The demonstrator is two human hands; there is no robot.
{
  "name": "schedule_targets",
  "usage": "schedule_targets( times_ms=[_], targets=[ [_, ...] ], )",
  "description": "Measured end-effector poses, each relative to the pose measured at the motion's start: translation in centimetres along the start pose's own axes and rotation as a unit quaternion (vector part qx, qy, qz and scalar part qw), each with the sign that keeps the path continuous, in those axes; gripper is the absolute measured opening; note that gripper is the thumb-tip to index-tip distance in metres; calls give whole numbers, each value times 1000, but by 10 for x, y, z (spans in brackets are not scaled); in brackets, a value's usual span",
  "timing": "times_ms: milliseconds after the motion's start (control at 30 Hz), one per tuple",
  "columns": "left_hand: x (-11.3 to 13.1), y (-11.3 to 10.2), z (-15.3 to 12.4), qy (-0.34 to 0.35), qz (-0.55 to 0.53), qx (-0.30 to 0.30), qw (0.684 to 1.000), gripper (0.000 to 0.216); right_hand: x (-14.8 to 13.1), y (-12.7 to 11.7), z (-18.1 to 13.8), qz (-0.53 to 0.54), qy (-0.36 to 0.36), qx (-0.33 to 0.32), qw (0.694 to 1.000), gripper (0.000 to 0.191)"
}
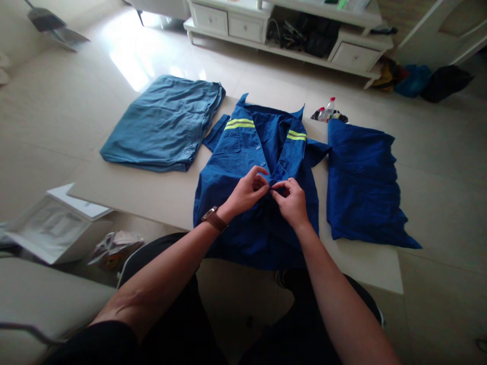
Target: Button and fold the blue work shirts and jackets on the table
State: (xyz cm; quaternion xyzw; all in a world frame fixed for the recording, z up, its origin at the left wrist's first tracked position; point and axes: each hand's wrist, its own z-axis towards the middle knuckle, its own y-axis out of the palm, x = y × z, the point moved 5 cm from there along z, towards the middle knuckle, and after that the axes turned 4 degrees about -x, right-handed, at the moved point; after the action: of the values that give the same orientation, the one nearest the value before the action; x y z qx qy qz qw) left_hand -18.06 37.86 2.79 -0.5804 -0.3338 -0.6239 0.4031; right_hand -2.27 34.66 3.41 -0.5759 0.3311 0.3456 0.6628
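Observation:
A blue work shirt (224,190) with yellow reflective stripes lies front up on the table, its collar pointing away from me. The upper front hangs apart in a V, with several small buttons down the left edge. Where the V ends, my left hand (251,190) pinches the front edge of the shirt. My right hand (291,200) pinches the cloth right beside it, the fingertips of both hands almost touching. Whether a button sits between the fingers is hidden. A brown-strapped watch (215,219) is on my left wrist.
On the table (152,195), a lighter blue folded garment (163,124) lies to the left and a dark blue folded garment (361,182) to the right. Bottles with red caps (329,109) show beyond the far edge. A white box (61,223) stands at the lower left.

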Motion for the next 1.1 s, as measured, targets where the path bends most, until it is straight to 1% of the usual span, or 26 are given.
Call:
schedule_targets(
  times_ms=[133, 333, 433, 533, 600, 700, 767, 800, 867, 933, 1000, 1100],
  targets=[
    [-5, -2, 1, -28, -55, 40, 997, 39, -3, 0, -1, -10, -11, 11, 1000, 10],
    [-10, -6, 2, -49, -109, 74, 990, 46, -16, -3, -4, -27, -44, 35, 998, 12],
    [-15, -7, 2, -63, -120, 99, 986, 47, -19, -4, -6, -21, -33, 46, 998, 13],
    [-15, -5, 0, -63, -113, 105, 986, 47, -13, -3, -6, 32, -3, 71, 997, 14],
    [-11, -1, -1, -56, -97, 95, 989, 46, -4, 2, -5, 95, 29, 80, 992, 17],
    [-4, 3, -4, -41, -41, 81, 995, 43, 17, 15, -5, 206, 115, 63, 970, 22],
    [-2, 4, -5, -38, 2, 77, 996, 42, 29, 23, -5, 242, 167, 43, 955, 28],
    [-3, 4, -6, -43, 16, 75, 996, 41, 32, 25, -5, 243, 179, 39, 953, 30],
    [-8, 2, -6, -71, 23, 58, 995, 35, 35, 22, -4, 215, 170, 46, 961, 33],
    [-16, 2, -6, -118, 17, 21, 993, 28, 33, 15, -2, 147, 146, 60, 977, 33],
    [-23, 1, -6, -167, 13, -27, 986, 22, 33, 8, -1, 53, 131, 67, 988, 32],
    [-28, 4, -12, -225, 19, -114, 968, 16, 36, 3, 0, -58, 131, 52, 988, 35]
  ],
)
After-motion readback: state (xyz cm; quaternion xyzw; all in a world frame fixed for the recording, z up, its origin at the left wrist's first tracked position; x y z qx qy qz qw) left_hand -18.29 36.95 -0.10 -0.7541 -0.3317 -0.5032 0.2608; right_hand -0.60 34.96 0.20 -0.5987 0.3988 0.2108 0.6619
